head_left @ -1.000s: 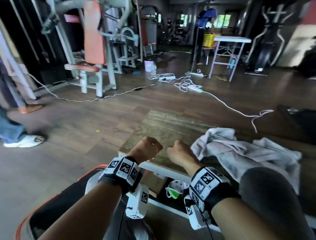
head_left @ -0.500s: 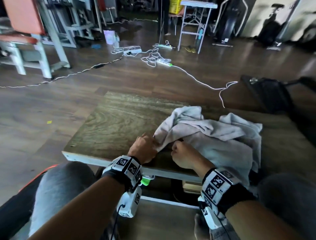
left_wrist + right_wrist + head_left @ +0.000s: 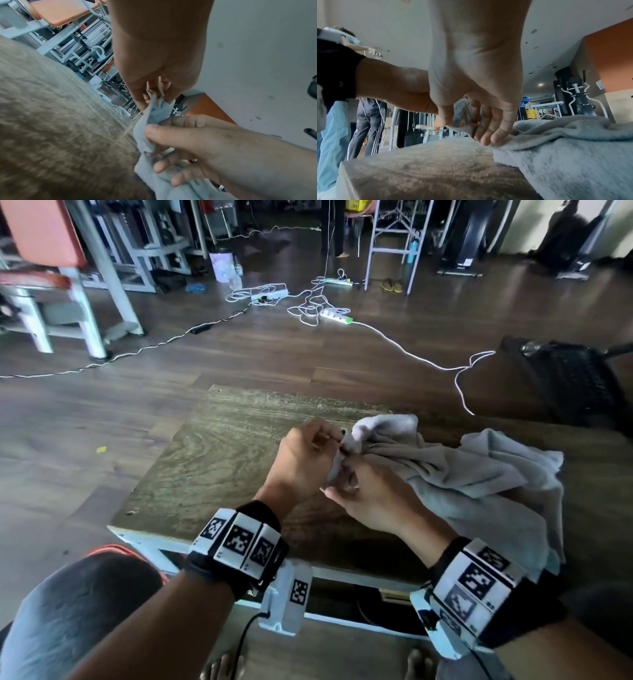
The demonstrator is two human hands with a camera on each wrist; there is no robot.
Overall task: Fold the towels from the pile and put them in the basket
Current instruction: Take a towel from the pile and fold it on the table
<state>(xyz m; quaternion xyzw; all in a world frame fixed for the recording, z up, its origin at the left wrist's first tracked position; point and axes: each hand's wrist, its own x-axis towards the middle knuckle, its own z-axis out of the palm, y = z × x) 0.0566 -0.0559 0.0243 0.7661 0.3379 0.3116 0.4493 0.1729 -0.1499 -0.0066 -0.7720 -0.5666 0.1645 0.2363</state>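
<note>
A crumpled pile of grey towels (image 3: 462,474) lies on the right half of the low wooden table (image 3: 212,460). My left hand (image 3: 334,441) pinches the pile's left edge, raised a little off the table. Just below it my right hand (image 3: 344,477) pinches the same edge between thumb and fingers. In the left wrist view the towel (image 3: 154,113) hangs from the left hand (image 3: 157,97) into the thumb pinch of the right hand (image 3: 154,135). The right wrist view shows the right hand (image 3: 464,124) holding a thin fold, with the pile (image 3: 565,148) spread to its right.
A dark mesh container (image 3: 575,392) sits on the floor beyond the table's far right corner. White cables and power strips (image 3: 335,314) trail over the wooden floor. Gym machines (image 3: 68,285) stand at the back left. My knees are at the table's near edge.
Both hands went from fists at the table's near edge forward to the pile, took hold of its left edge and lifted it. The view tilted down toward the table.
</note>
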